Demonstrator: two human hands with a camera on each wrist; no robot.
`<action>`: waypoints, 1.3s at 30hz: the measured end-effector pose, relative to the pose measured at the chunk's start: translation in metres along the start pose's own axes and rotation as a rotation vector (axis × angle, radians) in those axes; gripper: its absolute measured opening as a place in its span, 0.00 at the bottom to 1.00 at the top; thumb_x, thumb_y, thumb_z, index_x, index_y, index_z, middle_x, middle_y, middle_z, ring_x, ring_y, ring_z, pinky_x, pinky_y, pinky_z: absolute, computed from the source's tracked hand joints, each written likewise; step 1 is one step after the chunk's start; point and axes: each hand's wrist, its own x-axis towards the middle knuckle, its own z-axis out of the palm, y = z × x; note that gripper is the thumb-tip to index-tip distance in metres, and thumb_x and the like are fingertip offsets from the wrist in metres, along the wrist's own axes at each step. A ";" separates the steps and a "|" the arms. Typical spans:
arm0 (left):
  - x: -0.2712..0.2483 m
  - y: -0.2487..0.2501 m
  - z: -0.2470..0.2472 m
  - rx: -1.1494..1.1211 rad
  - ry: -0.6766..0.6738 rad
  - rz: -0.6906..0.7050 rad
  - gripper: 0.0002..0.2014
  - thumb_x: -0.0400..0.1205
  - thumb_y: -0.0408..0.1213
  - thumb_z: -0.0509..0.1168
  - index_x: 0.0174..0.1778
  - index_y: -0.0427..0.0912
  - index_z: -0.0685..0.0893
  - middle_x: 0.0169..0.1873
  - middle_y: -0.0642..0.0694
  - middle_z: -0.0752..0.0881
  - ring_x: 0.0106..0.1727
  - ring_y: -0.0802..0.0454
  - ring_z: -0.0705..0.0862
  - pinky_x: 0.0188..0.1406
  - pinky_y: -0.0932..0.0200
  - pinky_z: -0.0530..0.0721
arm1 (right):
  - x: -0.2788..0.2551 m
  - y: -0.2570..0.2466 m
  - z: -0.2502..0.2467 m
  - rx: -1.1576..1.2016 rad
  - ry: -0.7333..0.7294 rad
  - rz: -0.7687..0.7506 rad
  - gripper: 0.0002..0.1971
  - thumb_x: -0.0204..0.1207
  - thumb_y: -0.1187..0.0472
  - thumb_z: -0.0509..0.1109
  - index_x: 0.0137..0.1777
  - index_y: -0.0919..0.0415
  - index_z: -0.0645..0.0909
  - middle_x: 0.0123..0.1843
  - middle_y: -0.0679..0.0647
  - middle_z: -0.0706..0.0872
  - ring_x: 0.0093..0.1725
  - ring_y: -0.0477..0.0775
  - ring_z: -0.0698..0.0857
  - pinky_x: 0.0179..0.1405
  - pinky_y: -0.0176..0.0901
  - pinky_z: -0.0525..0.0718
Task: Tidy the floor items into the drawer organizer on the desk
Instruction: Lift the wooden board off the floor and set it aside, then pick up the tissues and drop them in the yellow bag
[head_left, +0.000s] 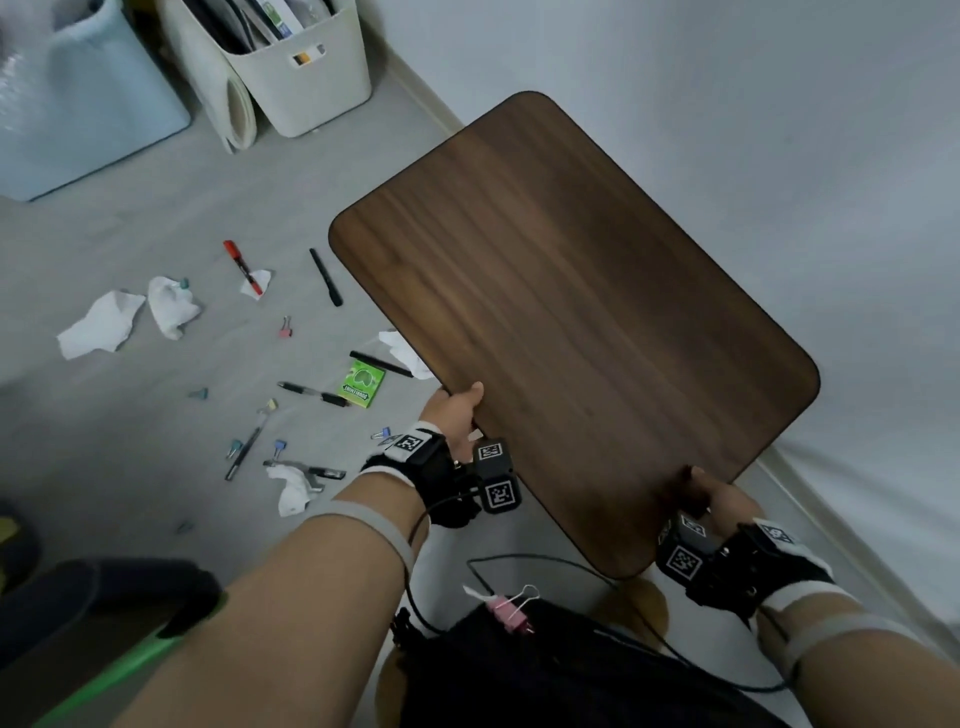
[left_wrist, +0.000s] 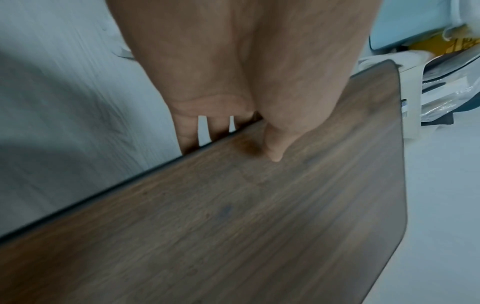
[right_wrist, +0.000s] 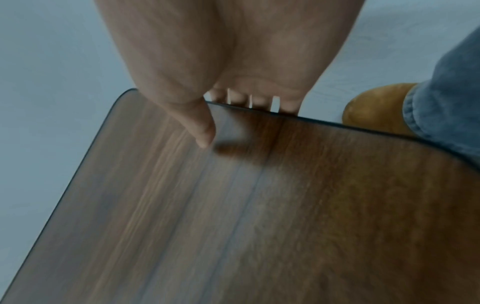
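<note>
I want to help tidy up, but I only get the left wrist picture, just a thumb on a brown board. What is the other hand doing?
Observer: The right hand grips the near edge of the same wooden desktop, thumb on top.
Operator: Where is the mess?
Observer: On the grey floor, left of the desktop: a red marker, a green box, a pink binder clip and a crumpled tissue, among others.
Operator: Can you see the drawer organizer?
Observer: No, none of the views shows one.
</note>
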 end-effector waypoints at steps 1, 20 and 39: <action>-0.006 0.004 -0.003 0.022 -0.023 0.000 0.20 0.88 0.39 0.61 0.75 0.36 0.73 0.71 0.46 0.80 0.68 0.41 0.82 0.53 0.47 0.86 | 0.003 0.000 0.001 -0.033 0.027 -0.012 0.15 0.82 0.58 0.69 0.63 0.66 0.79 0.63 0.60 0.84 0.41 0.60 0.82 0.33 0.48 0.77; -0.208 0.100 -0.186 -0.069 0.027 0.239 0.15 0.87 0.36 0.63 0.70 0.45 0.80 0.64 0.46 0.87 0.68 0.47 0.83 0.66 0.48 0.80 | -0.243 -0.024 0.163 -0.373 -0.481 -0.257 0.14 0.81 0.62 0.71 0.65 0.54 0.79 0.65 0.59 0.83 0.65 0.59 0.82 0.63 0.58 0.83; -0.028 -0.037 -0.265 0.436 0.047 0.033 0.13 0.84 0.35 0.65 0.64 0.51 0.85 0.54 0.44 0.85 0.52 0.46 0.88 0.44 0.53 0.84 | -0.065 0.061 0.348 -1.261 -0.644 -0.565 0.21 0.77 0.62 0.71 0.71 0.56 0.77 0.69 0.63 0.79 0.59 0.65 0.84 0.62 0.61 0.84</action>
